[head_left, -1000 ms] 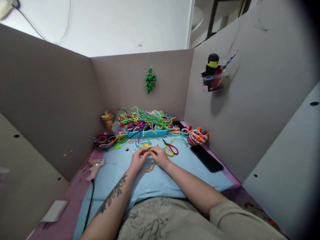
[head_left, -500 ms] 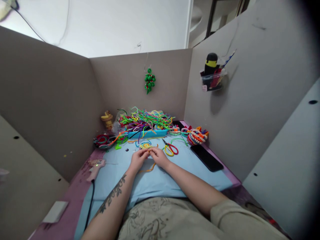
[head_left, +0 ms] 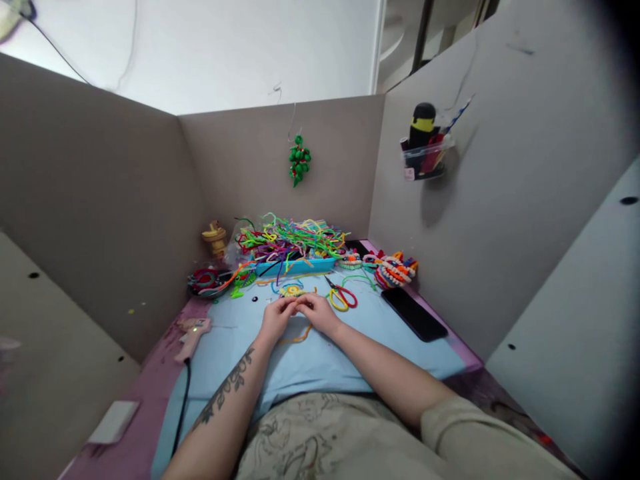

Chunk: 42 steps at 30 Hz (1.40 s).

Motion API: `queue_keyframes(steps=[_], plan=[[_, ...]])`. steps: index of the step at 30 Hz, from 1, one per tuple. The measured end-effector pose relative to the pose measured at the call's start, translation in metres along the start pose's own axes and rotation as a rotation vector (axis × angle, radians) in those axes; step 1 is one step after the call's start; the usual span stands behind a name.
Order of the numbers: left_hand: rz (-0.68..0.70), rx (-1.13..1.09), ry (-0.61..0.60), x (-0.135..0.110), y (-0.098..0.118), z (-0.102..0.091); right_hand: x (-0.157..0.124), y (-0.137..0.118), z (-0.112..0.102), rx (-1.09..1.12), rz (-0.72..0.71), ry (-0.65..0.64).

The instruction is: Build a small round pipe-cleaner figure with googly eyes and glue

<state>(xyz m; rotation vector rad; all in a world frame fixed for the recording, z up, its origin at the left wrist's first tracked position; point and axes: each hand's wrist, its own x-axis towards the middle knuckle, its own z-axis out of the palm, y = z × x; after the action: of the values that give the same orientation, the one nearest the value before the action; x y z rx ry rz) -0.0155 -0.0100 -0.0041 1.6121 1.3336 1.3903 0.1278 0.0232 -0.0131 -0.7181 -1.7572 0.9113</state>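
My left hand (head_left: 277, 319) and my right hand (head_left: 320, 313) meet over the middle of the blue cloth, fingertips pinched together. Between them is an orange pipe cleaner (head_left: 299, 338), whose loose end curves down onto the cloth below my hands. The pinched part is mostly covered by my fingers. Just beyond my fingertips lies a round yellow coiled piece (head_left: 291, 291) with blue strands around it. Scissors (head_left: 340, 298) with one red and one yellow handle rest close to my right hand, blades slightly apart.
A blue tray (head_left: 300, 267) heaped with pipe cleaners stands at the back. On the left are a pink glue gun (head_left: 193, 338) with a cord and a dark bowl (head_left: 210, 291). A black phone (head_left: 414, 315) lies at right, near a striped coiled piece (head_left: 394, 272). Grey panels enclose the table.
My right fingers have shifted slightly, covering more of the orange bit at the pinch. Otherwise the hands and objects stay where they were; the camera view has moved a little.
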Motion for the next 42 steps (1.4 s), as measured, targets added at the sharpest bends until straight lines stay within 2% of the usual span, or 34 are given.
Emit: queue_keyframes(steps=[3, 6, 16, 20, 23, 26, 29, 31, 35, 37, 40, 42], plan=[[-0.061, -0.075, -0.027, 0.002, -0.001, 0.001, 0.001, 0.003, -0.001, 0.172, 0.094, -0.05], [-0.104, -0.141, -0.041, 0.002, -0.002, 0.002, 0.002, 0.008, -0.005, 0.272, 0.128, -0.109], [-0.151, -0.329, -0.15, -0.002, -0.004, 0.001, 0.002, 0.007, -0.012, 0.193, 0.047, -0.116], [-0.083, -0.292, -0.144, 0.0, -0.003, 0.002, 0.002, 0.003, -0.011, 0.251, 0.113, -0.098], [0.052, -0.16, -0.116, 0.002, -0.001, 0.001, 0.003, 0.005, -0.007, 0.342, 0.192, -0.08], [0.158, -0.027, -0.078, 0.002, 0.001, -0.001, 0.002, 0.008, -0.005, 0.394, 0.243, -0.156], [0.162, -0.009, -0.055, -0.001, 0.005, -0.003, 0.003, 0.004, -0.009, 0.392, 0.269, -0.219], [0.126, -0.034, -0.041, -0.002, 0.008, -0.004, 0.006, 0.001, -0.017, 0.343, 0.239, -0.16], [0.003, -0.076, 0.04, -0.003, 0.009, -0.005, 0.016, 0.008, -0.041, 0.128, 0.145, 0.23], [-0.043, -0.117, 0.09, -0.002, 0.005, -0.005, 0.019, 0.019, -0.052, -0.037, 0.155, 0.344], [-0.077, -0.209, 0.125, 0.001, -0.001, -0.005, 0.021, 0.036, -0.059, -0.296, 0.195, 0.278], [-0.088, -0.26, 0.128, 0.002, -0.003, -0.004, 0.02, 0.044, -0.056, -0.421, 0.147, 0.207]])
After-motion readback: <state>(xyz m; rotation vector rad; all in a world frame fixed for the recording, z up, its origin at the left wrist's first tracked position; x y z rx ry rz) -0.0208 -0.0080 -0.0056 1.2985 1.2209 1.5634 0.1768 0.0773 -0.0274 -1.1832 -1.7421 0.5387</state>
